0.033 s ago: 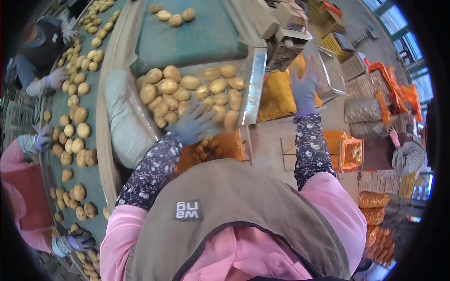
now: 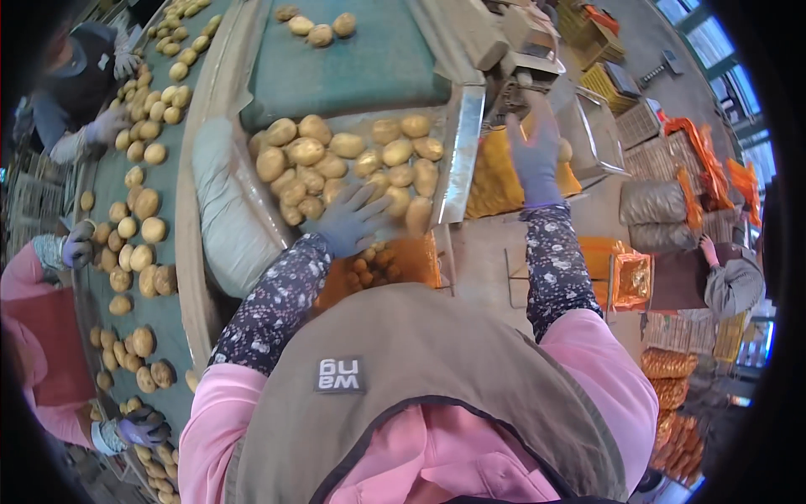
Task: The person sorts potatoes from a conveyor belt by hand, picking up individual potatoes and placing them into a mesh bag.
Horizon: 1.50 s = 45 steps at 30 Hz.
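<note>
My left hand (image 2: 354, 223), in a grey glove, lies with fingers spread over the lower edge of a pile of potatoes (image 2: 305, 151). The potatoes fill a chute with a shiny metal side plate (image 2: 462, 160). Below that hand, an orange mesh bag (image 2: 426, 260) hangs at the chute's mouth with potatoes inside. My right hand (image 2: 537, 164), also gloved, reaches forward with thumb and fingers apart, beside a dusty machine box (image 2: 531, 63). Its fingertips are blurred, and I see nothing held. Under it sits a filled yellow-orange bag (image 2: 495, 189).
A green belt (image 2: 344, 76) rises ahead, carrying a few potatoes. On the left, co-workers' gloved hands (image 2: 105, 124) are at a second potato belt (image 2: 105, 181). A padded grey roll (image 2: 222, 202) lines the chute. To the right stand a metal frame (image 2: 600, 134), crates (image 2: 640, 124) and stacked sacks (image 2: 667, 363).
My right hand has shifted slightly left and its thumb now stands out from the fingers. The view has moved a little. My left hand stays on the potatoes.
</note>
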Available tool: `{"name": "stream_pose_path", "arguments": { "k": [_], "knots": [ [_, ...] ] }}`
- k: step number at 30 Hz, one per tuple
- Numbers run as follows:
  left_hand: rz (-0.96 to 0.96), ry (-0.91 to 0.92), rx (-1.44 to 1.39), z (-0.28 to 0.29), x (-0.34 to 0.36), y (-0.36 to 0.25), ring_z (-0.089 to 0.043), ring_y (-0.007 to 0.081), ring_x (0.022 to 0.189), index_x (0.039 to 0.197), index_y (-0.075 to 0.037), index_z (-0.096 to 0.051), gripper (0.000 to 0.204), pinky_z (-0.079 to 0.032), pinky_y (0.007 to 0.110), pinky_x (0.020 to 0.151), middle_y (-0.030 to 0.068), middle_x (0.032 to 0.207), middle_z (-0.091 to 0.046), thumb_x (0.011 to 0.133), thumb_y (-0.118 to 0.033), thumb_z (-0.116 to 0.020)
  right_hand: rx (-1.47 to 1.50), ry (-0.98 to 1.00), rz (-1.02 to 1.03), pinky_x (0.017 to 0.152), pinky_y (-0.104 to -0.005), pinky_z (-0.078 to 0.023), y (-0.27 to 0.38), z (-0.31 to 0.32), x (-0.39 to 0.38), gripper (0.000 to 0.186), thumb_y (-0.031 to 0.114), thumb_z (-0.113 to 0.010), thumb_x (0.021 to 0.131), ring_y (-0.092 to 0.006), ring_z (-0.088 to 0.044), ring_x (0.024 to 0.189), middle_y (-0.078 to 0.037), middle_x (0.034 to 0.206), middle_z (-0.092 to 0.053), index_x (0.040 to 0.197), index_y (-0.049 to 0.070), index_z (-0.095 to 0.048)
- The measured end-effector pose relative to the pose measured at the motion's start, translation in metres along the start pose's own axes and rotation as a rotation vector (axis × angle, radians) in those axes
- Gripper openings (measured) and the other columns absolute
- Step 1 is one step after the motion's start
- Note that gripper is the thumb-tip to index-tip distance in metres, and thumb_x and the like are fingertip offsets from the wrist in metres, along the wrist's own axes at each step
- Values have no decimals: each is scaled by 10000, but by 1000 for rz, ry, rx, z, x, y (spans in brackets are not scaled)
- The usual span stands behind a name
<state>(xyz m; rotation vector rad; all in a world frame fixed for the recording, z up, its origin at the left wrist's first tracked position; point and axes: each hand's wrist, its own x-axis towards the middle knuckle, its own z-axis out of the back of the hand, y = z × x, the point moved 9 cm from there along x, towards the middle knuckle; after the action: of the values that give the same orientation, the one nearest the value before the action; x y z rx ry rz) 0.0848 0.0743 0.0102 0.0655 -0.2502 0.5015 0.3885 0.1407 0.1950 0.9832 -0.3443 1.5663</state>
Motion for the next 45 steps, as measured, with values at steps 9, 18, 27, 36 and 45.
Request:
{"name": "stream_pose_path", "arguments": {
  "k": [9,18,27,36,45],
  "knots": [
    [87,159,14,11,-5,-20,-401,302,1395,1230,-204,-671,422,-389,515,1082,49,1480,-492,846,-378,-654,488,991,260,854,-467,-537,243,-202,-81,306,256,-593,949,-357,-685,954,-120,1109,-709,1202,109,-682],
    [383,635,-480,2,-22,-27,-725,280,897,1055,-328,-749,265,-494,549,832,53,974,-759,909,-407,-543,-6,995,297,741,-442,-559,282,-249,-130,453,238,-657,879,-296,-722,960,-133,1081,-710,1318,133,-617],
    [357,638,-323,-33,-35,-7,-706,280,933,975,-319,-709,241,-451,494,941,38,1022,-755,968,-439,-500,36,850,424,789,-421,-554,280,-227,-132,253,219,-654,908,-282,-706,1019,-91,1189,-678,1153,160,-670],
    [65,161,168,14,-13,-3,-475,260,1316,1269,-308,-661,489,-387,498,1048,37,1539,-476,834,-531,-680,706,126,-211,904,-357,-535,92,-76,-28,468,244,-851,811,-227,-644,1063,-113,1149,-655,1187,53,-647],
    [122,196,94,-3,-13,10,-465,284,1326,1379,-313,-585,638,-382,522,1072,29,1588,-416,809,-578,-689,-661,-155,-20,939,-424,-536,-101,21,1,411,172,-786,821,-332,-660,1068,-134,1253,-648,1200,79,-660]
  ]
}}
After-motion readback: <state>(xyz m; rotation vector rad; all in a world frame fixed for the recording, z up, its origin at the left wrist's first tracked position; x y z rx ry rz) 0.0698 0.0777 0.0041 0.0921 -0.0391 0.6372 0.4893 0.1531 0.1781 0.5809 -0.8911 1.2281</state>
